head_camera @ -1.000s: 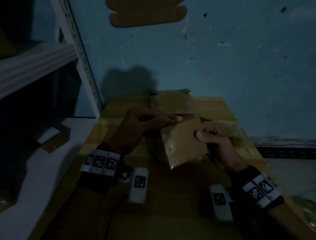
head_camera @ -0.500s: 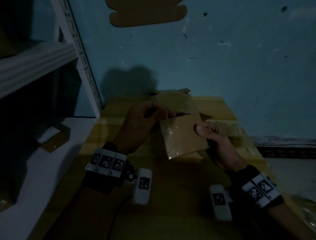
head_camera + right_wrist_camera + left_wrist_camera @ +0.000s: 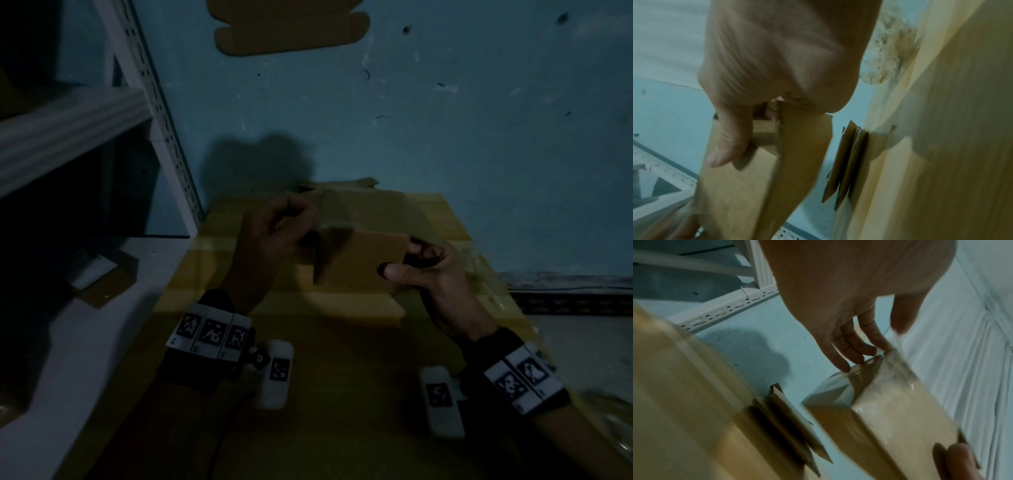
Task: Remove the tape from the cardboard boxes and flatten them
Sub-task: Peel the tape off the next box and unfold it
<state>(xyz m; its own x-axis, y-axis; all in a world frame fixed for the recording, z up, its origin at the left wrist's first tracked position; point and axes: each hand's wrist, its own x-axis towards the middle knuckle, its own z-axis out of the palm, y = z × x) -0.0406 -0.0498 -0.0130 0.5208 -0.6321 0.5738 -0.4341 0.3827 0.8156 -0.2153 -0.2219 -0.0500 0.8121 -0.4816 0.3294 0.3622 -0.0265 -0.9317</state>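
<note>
A small brown cardboard box (image 3: 359, 260) is held above the yellow table (image 3: 342, 411). My right hand (image 3: 400, 260) grips its right end, thumb on the near face; the right wrist view shows the thumb (image 3: 725, 146) pressed on the box (image 3: 756, 186). My left hand (image 3: 298, 212) is just up-left of the box and pinches a strip of clear tape (image 3: 329, 226). In the left wrist view the tape (image 3: 888, 344) stretches from between thumb and fingers (image 3: 859, 353) down to the box's corner (image 3: 890, 418), partly peeled.
Flattened cardboard (image 3: 342, 195) leans at the table's back edge by the blue wall. A crumpled wad of used tape (image 3: 486, 270) lies on the table's right side. A white metal rack (image 3: 154, 102) and a low white shelf (image 3: 85, 325) stand on the left.
My left hand has drawn up and to the left, pulling the tape away from the box. The right hand has turned the box flatter and lifted it slightly.
</note>
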